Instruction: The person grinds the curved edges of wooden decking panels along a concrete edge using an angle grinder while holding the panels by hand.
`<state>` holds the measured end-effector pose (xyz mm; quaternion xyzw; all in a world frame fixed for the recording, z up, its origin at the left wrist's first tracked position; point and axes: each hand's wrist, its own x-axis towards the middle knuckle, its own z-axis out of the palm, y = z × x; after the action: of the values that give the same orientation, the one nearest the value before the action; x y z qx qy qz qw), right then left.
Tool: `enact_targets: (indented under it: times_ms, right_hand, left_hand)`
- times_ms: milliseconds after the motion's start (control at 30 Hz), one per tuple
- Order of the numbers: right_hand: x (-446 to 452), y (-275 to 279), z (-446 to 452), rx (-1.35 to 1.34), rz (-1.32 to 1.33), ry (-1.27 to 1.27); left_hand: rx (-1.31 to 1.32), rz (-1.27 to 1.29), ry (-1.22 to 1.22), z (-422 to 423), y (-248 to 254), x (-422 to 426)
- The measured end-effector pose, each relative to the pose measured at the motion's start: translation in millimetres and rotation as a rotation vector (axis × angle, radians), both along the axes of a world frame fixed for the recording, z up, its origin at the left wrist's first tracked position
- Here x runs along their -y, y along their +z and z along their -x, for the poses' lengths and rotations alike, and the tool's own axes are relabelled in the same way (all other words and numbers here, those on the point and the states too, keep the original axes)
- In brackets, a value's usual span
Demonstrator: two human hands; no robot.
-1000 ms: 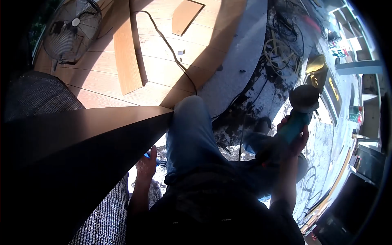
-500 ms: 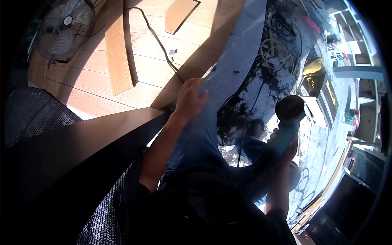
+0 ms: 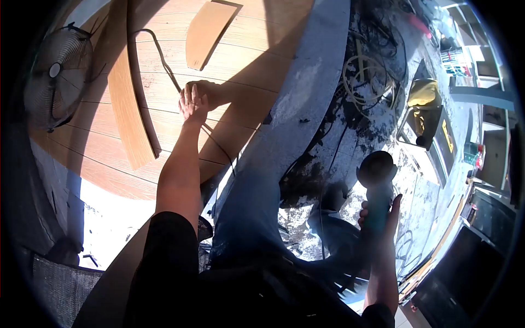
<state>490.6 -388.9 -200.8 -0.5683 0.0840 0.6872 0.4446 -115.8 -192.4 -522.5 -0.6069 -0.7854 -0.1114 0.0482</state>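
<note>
My left hand [image 3: 194, 104] reaches down to the wood-plank surface [image 3: 235, 106], its fingers slightly apart and partly bent. It lies over a dark cord [image 3: 158, 52] that runs across the planks. The small pieces seen there earlier are hidden, and whatever is under the fingertips does not show. In my right hand [image 3: 389, 216] is an angle grinder [image 3: 377, 202] with a teal body, held upright with its dark round head [image 3: 376, 168] at the top. Left of my left hand lies a long wood-coloured board [image 3: 128, 98], and beyond it a shorter cut board [image 3: 209, 35].
A round fan [image 3: 57, 76] stands at the left edge. Coiled hoses [image 3: 363, 82] and cables lie over the stained floor at the upper right. A box with a yellow cloth [image 3: 424, 94] is beyond the grinder. Shelves line the far right.
My left hand has moved left and forward onto the planks, covering the small pieces. The large panel at lower left has dropped back from view. The grinder hangs slightly lower in the picture.
</note>
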Motion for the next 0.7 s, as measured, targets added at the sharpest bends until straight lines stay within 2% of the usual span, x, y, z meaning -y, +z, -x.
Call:
enact_targets:
  times_ms: [67,133,300,367,600,700]
  right_hand:
    - [-59,-27,15,-0.021,0.043,0.158]
    - [-116,-69,40,-0.010,-0.044,0.318]
    - [-230,-158,115,-0.238,0.011,0.305]
    - [-262,-176,136,-0.226,-0.025,0.396]
    - [-312,-205,154,-0.122,0.059,0.433]
    - [-321,-204,155,-0.159,0.071,0.423]
  left_hand:
    - [-0.015,-0.034,0.071,5,1,-11]
    - [-0.032,-0.047,0.063,11,-6,-12]
    - [0.025,-0.014,0.092,8,7,-15]
    - [0.037,-0.029,0.097,7,5,-18]
    - [0.053,-0.010,0.112,8,-1,-18]
    - [0.052,0.000,0.131,4,4,-19]
